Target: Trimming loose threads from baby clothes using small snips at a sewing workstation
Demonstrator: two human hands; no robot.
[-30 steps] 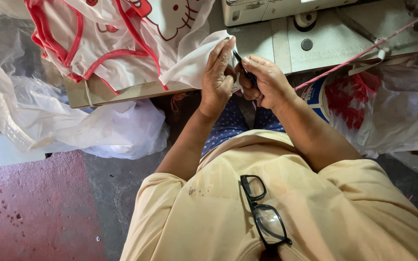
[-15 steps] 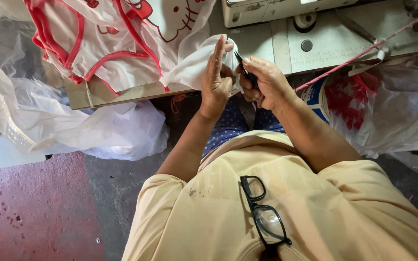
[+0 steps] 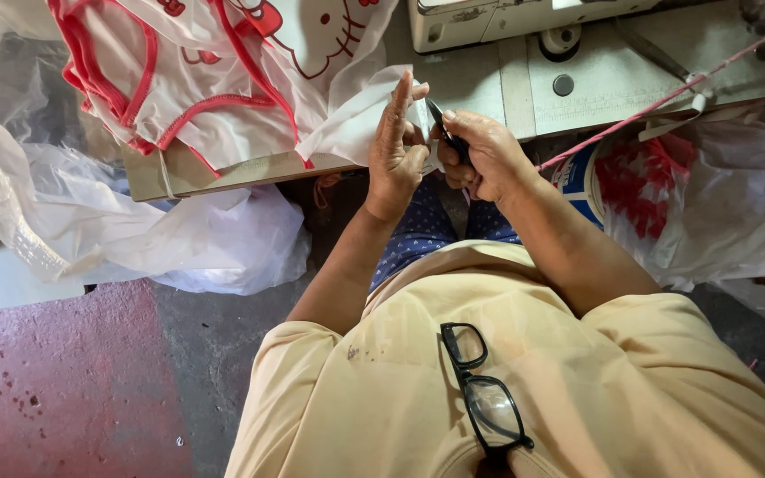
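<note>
Upper centre of frame: left hand (image 3: 393, 150) raised with fingers straight, grip pinching a corner of white fabric (image 3: 351, 124) between thumb and palm side. Right hand (image 3: 480, 155) just beside it, grip pressed together around small dark snips (image 3: 446, 133), blades pointing up toward the held corner. Fabric itself trailing left from the hands into a heap of white cloth with red trim (image 3: 205, 88) at upper left, resting on the tabletop (image 3: 489, 80). Risk as judged: blade tips very near left fingertips, so a slip or a tug on the cloth could nick skin; cause would be the short span of fabric between the two hands and the partly hidden cutting point. Second risk: a bite into the cloth instead of a loose thread, if the corner folds over the blades. Third: red cord (image 3: 648, 111) running from upper right toward the hands could snag a wrist. Black-framed glasses (image 3: 480, 398) hanging at the shirt collar, lower centre, not worn, so fine detail possibly harder to judge. Surface: pale grey, worn tabletop with sewing machine base (image 3: 524, 18) at top edge. Clear plastic bags (image 3: 135, 230) sagging below at left, another plastic bag with red contents (image 3: 710, 186) at right. Floor (image 3: 64, 381) at lower left: red-painted concrete, scuffed, grey patch alongside.
</note>
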